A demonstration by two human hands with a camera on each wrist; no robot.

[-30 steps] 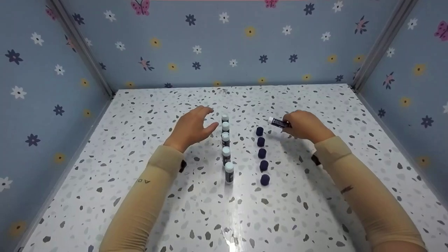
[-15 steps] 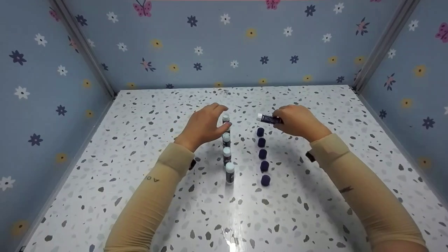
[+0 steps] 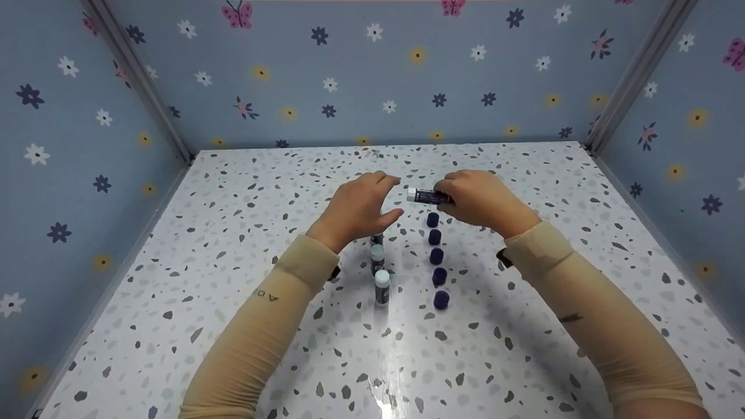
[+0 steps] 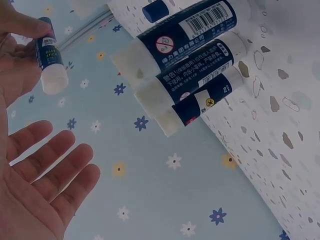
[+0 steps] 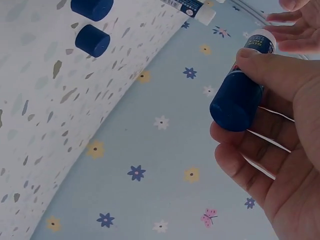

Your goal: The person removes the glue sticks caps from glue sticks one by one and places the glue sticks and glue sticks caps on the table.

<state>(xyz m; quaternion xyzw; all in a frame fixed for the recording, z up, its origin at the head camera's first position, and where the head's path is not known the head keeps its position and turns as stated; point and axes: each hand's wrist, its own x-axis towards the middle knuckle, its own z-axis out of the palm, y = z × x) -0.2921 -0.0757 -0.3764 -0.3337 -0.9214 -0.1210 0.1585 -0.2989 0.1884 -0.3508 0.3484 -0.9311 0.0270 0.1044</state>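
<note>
My right hand (image 3: 480, 198) pinches a glue stick (image 3: 428, 196) between thumb and fingers, held sideways above the table. Its white end points left and, in the right wrist view, its blue cap (image 5: 235, 107) is on the end nearer that camera. My left hand (image 3: 361, 205) hovers just left of the white end, fingers spread, touching nothing; the left wrist view shows its straight fingers (image 4: 70, 165). Below it runs a row of upright glue sticks (image 3: 382, 289), white ends up, the far ones hidden behind my left hand. Removed blue caps (image 3: 436, 256) form a row to the right.
The speckled white table (image 3: 302, 372) carries both rows at its middle. Blue flowered panels (image 3: 401, 70) enclose it at the back and on both sides, with grey posts (image 3: 139, 81) in the corners.
My right hand has carried the glue stick leftward, past the far end of the cap row. My left hand has moved right, over the far glue sticks, so the hands are closer together.
</note>
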